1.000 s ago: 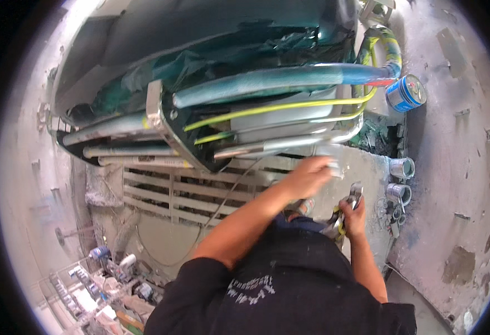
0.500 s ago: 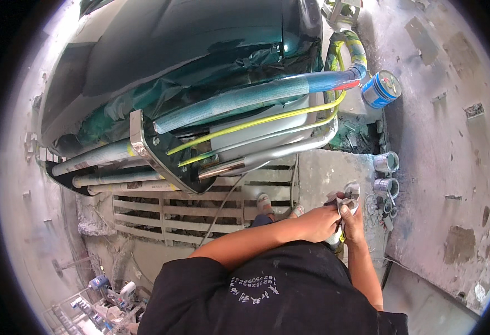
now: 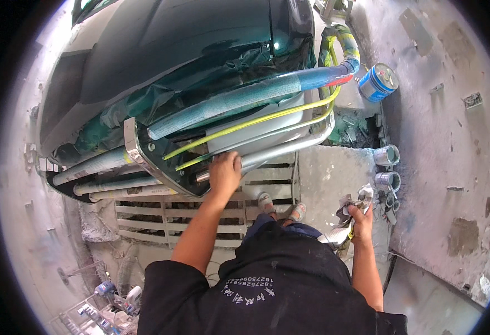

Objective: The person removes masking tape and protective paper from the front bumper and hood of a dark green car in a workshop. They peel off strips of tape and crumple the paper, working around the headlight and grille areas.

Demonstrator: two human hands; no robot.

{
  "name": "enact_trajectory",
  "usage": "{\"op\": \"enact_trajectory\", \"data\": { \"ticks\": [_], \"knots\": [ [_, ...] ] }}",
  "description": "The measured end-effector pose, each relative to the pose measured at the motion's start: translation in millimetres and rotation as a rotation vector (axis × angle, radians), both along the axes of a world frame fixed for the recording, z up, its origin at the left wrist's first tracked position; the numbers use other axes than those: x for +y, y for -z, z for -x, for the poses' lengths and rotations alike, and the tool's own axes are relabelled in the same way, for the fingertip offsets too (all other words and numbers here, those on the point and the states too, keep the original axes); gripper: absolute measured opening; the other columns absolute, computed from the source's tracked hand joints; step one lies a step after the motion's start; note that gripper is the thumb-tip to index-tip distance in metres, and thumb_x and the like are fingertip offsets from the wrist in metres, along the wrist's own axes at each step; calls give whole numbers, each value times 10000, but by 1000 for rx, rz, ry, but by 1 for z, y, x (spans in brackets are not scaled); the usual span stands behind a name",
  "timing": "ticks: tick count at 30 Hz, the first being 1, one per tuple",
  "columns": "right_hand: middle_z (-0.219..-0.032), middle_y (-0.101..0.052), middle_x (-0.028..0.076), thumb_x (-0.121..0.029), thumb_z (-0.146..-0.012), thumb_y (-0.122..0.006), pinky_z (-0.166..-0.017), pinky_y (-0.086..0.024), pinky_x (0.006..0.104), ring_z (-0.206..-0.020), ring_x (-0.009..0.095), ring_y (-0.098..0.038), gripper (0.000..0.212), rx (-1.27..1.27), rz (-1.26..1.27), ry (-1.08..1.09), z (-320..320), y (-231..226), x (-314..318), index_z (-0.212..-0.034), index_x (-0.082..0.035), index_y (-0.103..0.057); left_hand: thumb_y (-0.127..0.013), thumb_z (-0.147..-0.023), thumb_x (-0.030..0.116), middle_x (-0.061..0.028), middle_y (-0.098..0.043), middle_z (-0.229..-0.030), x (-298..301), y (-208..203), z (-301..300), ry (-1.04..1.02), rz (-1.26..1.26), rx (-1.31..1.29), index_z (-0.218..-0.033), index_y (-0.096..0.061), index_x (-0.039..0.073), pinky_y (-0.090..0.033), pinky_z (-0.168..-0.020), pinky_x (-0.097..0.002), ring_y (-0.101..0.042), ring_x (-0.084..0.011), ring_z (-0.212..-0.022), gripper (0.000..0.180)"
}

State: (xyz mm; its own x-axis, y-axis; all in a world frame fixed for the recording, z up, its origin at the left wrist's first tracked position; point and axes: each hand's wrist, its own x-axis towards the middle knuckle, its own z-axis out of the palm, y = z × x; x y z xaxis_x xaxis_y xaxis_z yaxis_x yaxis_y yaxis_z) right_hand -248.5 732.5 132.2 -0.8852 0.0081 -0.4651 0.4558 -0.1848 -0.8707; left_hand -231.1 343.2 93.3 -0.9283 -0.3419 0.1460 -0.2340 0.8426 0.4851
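My left hand (image 3: pixel 225 170) is at the lowest silver tube (image 3: pixel 281 152) of the vehicle's front bar, close to the tube's left end. Its fingers curl over the tube, and the palm side is hidden. Off to the right, my right hand (image 3: pixel 362 223) is closed around a crumpled wad of greyish-white paper (image 3: pixel 342 231), part of it hanging toward my waist with some yellow on it. Above my left hand run thin yellow-covered tubes (image 3: pixel 250 124). A thick tube wrapped in blue-green printed sheeting (image 3: pixel 222 106) lies above those. Left of them stands a shiny metal end bracket (image 3: pixel 144 153).
Behind the bar is a dark vehicle body (image 3: pixel 200 39) with green film along its front. A blue can (image 3: pixel 379 82) and open tins (image 3: pixel 387 180) stand along the right wall. Slatted boards (image 3: pixel 200 209) cover the floor; tools (image 3: pixel 125 296) lie lower left.
My left hand has let go of the crumpled paper and moved left and up onto the silver tube. My right hand has kept the paper, shifting slightly right and down.
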Motion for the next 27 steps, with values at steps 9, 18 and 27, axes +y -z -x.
{"op": "enact_trajectory", "data": {
  "ticks": [9,18,27],
  "knots": [
    [-965,-586,84,23,-754,-589,-744,-548,347,-829,196,-618,507,7,48,2,-15,12,-3,-1225,-55,-419,-446,-896,438,-198,-585,-1200,-19,50,37,-313,22,-606,-1082,-648,52,-288,-997,-598,-516,-376,-1155,474],
    [-949,-579,82,18,-763,-584,-746,-539,337,-821,191,-619,482,-6,51,58,-18,8,0,-1212,-41,-416,-502,-843,348,-157,-333,-1460,-11,30,58,-424,-165,-743,-1385,-405,180,-203,-1044,-598,-304,-354,-1344,576],
    [-919,-578,62,14,-764,-596,-748,-529,333,-810,177,-612,428,-17,51,71,-20,17,9,-1157,-38,-435,-503,-866,307,-175,-376,-1431,-5,22,64,-422,-119,-805,-1376,-418,112,-268,-1010,-566,-341,-361,-1319,553]
  ]
}}
